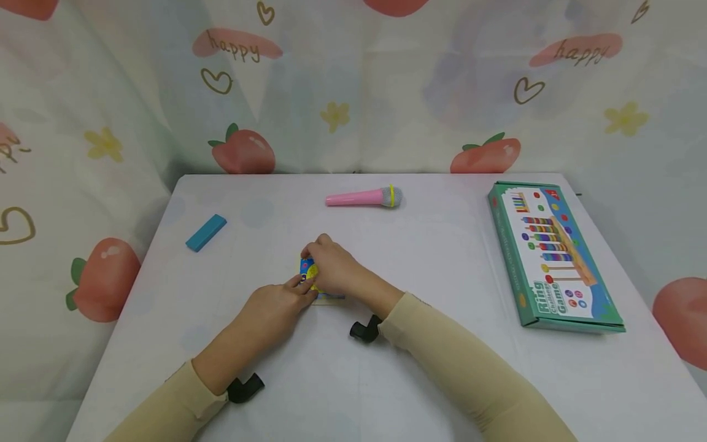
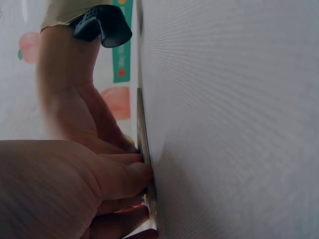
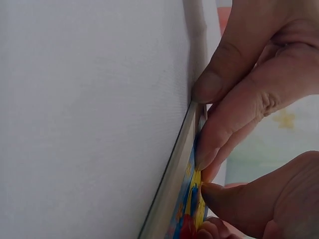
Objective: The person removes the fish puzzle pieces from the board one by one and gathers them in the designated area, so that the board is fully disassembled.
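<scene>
A thin flat wooden board with a bright blue and yellow picture lies on the table, mostly covered by both hands. Its pale edge shows in the right wrist view. My left hand holds the board's near left side, thumb at the edge and fingers over the picture. From the right, my right hand reaches across the board, its fingers curled over the far part. In the right wrist view, the right thumb touches the printed face, with curled fingertips close beside it.
Left of the hands lies a blue block. A pink toy microphone lies near the table's back edge. The green ring game box takes up the right side. Black wrist mounts jut from both sleeves.
</scene>
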### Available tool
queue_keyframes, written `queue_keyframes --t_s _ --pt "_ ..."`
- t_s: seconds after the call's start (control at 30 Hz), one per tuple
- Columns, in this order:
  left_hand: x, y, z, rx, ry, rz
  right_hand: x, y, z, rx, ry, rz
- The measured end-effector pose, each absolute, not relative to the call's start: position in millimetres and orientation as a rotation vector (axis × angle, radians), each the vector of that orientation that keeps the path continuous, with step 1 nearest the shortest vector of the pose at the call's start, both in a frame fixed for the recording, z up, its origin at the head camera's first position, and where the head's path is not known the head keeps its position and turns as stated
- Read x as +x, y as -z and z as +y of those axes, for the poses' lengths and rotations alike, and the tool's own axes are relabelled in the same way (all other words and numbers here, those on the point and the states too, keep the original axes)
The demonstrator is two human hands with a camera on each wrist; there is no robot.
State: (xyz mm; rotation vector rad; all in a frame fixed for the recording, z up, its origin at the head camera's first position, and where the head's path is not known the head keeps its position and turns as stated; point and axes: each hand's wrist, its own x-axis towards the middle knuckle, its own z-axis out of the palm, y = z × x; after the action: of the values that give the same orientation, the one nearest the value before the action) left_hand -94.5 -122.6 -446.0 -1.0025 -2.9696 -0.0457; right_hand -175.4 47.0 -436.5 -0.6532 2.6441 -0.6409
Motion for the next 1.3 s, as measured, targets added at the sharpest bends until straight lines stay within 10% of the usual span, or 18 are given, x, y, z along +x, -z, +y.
queue_keyframes --t_s 1.3 --pt "-96.7 446.2 -122.0 -1.009 0.027 -2.996 -175.5 443.5 53.7 -0.763 0.665 2.65"
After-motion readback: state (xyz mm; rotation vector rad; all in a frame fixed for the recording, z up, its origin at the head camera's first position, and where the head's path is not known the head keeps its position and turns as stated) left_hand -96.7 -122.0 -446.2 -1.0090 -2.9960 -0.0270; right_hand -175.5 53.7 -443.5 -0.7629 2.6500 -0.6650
